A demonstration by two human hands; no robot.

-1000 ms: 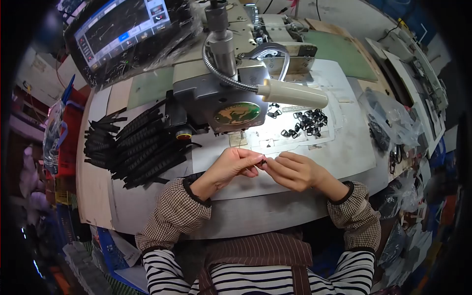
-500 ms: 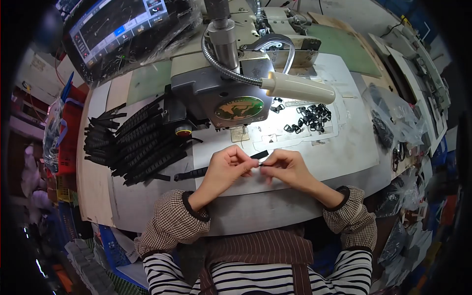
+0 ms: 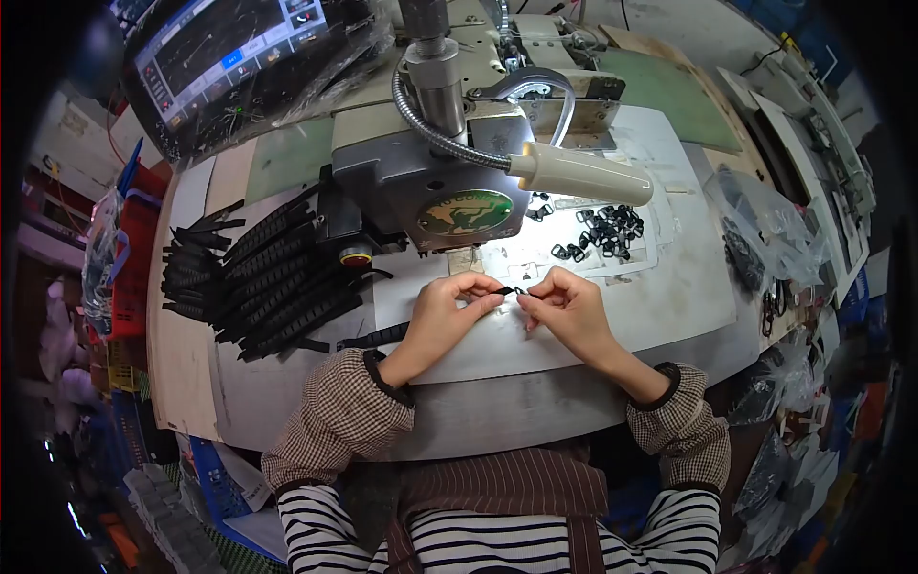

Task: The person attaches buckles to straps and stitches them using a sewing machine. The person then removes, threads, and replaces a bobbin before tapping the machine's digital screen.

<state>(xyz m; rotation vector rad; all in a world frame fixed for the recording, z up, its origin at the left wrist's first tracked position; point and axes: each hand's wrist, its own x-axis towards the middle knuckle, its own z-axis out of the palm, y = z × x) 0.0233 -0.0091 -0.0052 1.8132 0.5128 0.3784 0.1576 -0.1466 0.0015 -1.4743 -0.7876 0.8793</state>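
My left hand (image 3: 448, 314) is closed in a pinch on a black webbing strap (image 3: 375, 337), whose short tip pokes out past the fingertips. The rest of the strap passes behind that hand and shows again on the table to its left. Between the thumb and finger of my right hand (image 3: 572, 314) is a small black buckle (image 3: 519, 291), right at the strap's tip. Whether the tip is through the buckle is too small to tell. Both hands are just in front of the sewing machine head (image 3: 430, 182).
A heap of black straps (image 3: 277, 277) lies on the left. Several loose black buckles (image 3: 612, 232) are scattered behind my right hand, under a cream lamp (image 3: 588, 174). A screen (image 3: 229, 62) stands at the back left; a clear plastic bag (image 3: 775, 225) lies on the right.
Both hands have moved slightly away from me, toward the machine. The buckle at the right fingertips now shows clearly, and the length of strap seen beyond the hands is no longer there.
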